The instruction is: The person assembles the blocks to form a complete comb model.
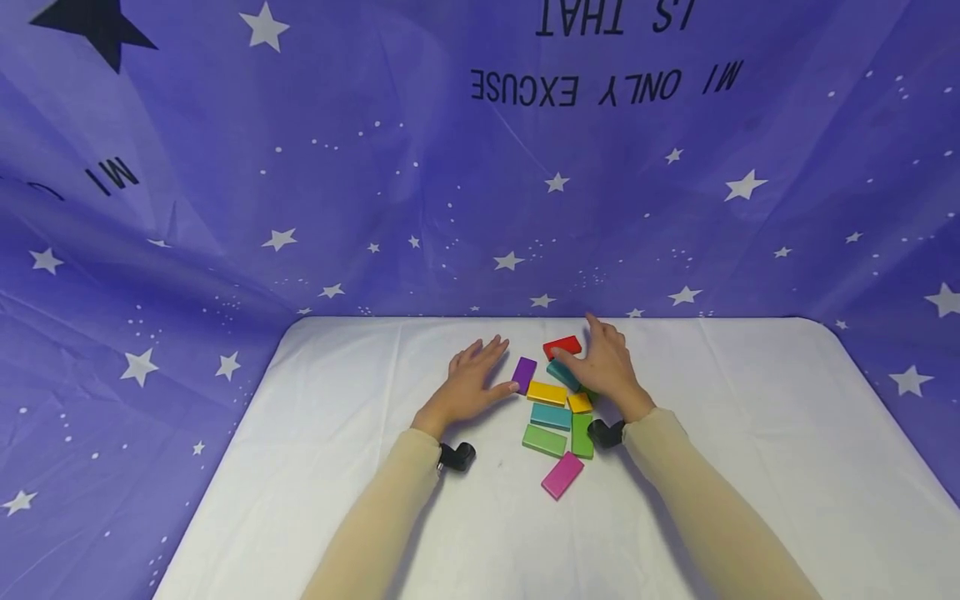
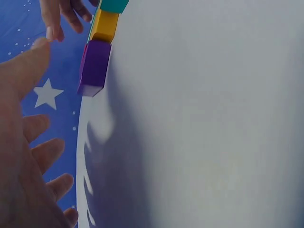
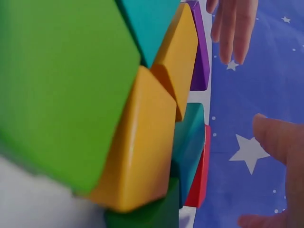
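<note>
Several coloured wooden-looking blocks lie in a loose cluster on the white table. My left hand [image 1: 471, 387] is held with spread, straight fingers just left of the purple block [image 1: 524, 375], thumb tip close to that block's lower end. My right hand [image 1: 609, 367] reaches over the cluster's far right side, fingers extended, thumb overlapping the red block [image 1: 561, 346] and the dark teal block [image 1: 564, 374] in the head view. The right wrist view shows a dark green block [image 3: 147, 213] beneath a yellow one [image 3: 142, 142]; the hand partly hides it in the head view.
Nearer me lie a yellow block [image 1: 547, 392], a light blue block [image 1: 551, 417], a light green block [image 1: 544, 441], a brighter green block [image 1: 582, 436] and a pink block [image 1: 562, 476]. A purple star-printed cloth [image 1: 450, 208] hangs behind the white table [image 1: 337, 375].
</note>
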Motion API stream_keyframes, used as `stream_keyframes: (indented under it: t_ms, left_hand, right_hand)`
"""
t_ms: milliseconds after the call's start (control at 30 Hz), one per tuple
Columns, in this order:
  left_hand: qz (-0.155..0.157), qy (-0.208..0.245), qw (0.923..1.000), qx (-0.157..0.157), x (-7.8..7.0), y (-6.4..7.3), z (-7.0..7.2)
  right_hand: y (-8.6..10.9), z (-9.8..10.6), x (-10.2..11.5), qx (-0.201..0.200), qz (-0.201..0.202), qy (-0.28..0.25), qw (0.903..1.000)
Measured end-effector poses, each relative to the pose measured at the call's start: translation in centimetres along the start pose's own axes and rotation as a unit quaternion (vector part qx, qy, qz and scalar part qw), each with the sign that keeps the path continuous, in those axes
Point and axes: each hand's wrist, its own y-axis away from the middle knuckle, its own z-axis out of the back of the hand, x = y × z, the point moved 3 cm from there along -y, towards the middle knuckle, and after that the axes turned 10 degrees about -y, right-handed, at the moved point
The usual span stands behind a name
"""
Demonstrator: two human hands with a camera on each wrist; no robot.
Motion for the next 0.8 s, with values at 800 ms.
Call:
stream_keyframes:
  t_ms: [800]
  left_hand:
    - [-0.003, -0.034, 0.9993, 0.019, -1.4, -1.2, -1.5]
  right_hand:
    - [-1.3, -1.5, 0.9, 0.019, -0.048, 0.061, 0.9968]
